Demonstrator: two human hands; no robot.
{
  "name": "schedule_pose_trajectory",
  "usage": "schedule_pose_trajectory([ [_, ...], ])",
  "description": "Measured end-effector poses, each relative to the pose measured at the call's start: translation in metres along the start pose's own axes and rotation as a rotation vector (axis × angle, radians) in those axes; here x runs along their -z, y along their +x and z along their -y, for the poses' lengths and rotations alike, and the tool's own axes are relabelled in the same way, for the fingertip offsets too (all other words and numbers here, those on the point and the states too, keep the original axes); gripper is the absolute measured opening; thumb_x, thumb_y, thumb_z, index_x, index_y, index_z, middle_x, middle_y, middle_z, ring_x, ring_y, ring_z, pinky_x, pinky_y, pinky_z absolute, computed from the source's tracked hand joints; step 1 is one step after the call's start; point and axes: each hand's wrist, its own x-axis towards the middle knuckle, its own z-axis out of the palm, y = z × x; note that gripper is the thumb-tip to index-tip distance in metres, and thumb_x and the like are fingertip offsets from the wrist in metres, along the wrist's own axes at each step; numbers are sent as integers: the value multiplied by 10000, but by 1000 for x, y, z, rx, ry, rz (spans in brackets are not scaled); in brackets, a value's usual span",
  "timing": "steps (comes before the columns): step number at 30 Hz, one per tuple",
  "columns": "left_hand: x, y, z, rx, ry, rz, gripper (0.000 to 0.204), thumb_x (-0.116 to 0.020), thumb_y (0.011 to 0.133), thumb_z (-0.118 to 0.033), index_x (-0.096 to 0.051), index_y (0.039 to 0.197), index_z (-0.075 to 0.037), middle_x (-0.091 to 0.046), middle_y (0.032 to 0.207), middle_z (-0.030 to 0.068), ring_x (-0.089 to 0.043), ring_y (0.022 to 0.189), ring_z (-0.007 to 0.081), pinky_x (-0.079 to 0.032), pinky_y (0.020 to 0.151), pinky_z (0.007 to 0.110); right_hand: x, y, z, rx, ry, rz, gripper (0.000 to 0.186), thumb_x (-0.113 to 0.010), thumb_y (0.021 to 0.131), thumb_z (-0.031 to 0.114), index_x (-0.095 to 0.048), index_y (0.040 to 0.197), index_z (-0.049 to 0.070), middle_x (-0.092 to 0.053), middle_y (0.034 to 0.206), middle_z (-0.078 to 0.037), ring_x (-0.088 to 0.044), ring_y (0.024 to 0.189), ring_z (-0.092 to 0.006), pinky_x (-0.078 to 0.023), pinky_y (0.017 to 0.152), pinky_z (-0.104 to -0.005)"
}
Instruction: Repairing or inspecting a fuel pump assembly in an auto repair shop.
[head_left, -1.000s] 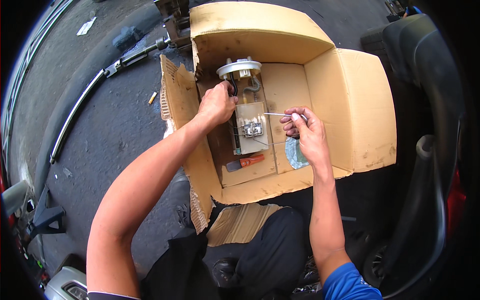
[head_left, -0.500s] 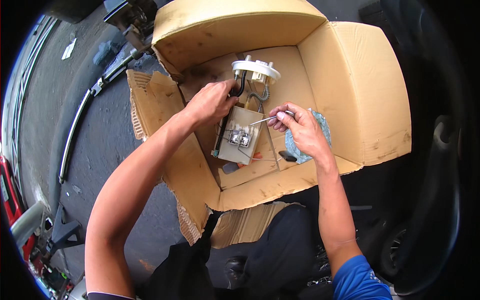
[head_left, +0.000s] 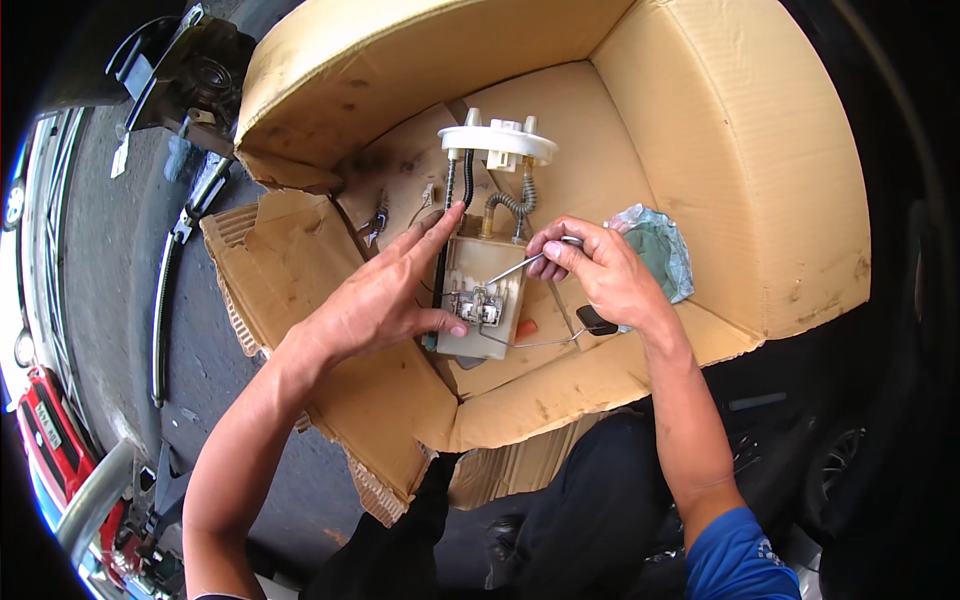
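A fuel pump module [head_left: 466, 262] with a whitish plastic body stands or leans in the cardboard box, its round white flange [head_left: 485, 143] at the far end, with hoses running between them. On the body sits a small level sender [head_left: 478, 307]; a thin wire arm runs from it to a black float [head_left: 597, 320]. My left hand [head_left: 375, 305] is open along the module's left side, thumb beside the sender. My right hand [head_left: 600, 268] pinches a thin metal pick [head_left: 515, 269], its tip just above or touching the sender. Exact contact is too small to tell.
The cardboard box [head_left: 790, 180] has high walls and a torn left flap [head_left: 265, 235]. A blue-green cloth [head_left: 660, 255] lies at its right, an orange piece [head_left: 526, 329] beside the module. Outside left, a long dark bar [head_left: 165, 310] lies on the floor.
My left hand has left the hose near the flange, opened and come down beside the sender. The pick's tip has moved down and left to the sender. The view has shifted closer.
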Motion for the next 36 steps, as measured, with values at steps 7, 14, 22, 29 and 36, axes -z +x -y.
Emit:
schedule_pose_trajectory([
  [7,-4,1,-4,-18,59,-29,1210,-932,789,-366,-198,1731,-170,-363,1667,281,-386,1537,466,-382,1263,511,1,4,-4,21,21,3,236,-546,1128,164,-706,1154,-8,-784,955,-84,-714,885,-142,-582,842,-311],
  [14,-5,-1,-1,-19,98,-29,1125,-910,821,-427,-270,1713,-180,-348,1665,303,-417,1514,487,-414,1240,514,-1,6,-11,5,77,11,256,-527,1148,207,-677,1134,-1,-754,912,-66,-706,859,-139,-577,815,-313],
  [22,-5,-2,-2,-46,122,-49,1042,-893,858,-359,-308,1680,-97,-383,1612,331,-451,1479,481,-430,1227,489,-10,-2,9,76,-91,-79,245,-528,1143,204,-655,1106,-2,-729,855,-78,-707,808,-154,-563,774,-317],
  [29,-5,-1,-1,-45,116,-36,1048,-898,850,-356,-309,1680,-106,-373,1622,335,-441,1483,493,-426,1228,493,-2,2,7,-26,-84,-26,236,-535,1144,195,-645,1098,-9,-681,852,-56,-661,796,-136,-547,758,-320],
  [36,-5,0,0,-39,100,-27,1068,-912,834,-339,-305,1685,-122,-356,1632,355,-421,1496,512,-415,1234,504,1,8,-1,-19,-81,-2,223,-526,1145,173,-633,1088,-14,-649,838,-40,-633,797,-123,-539,761,-314],
])
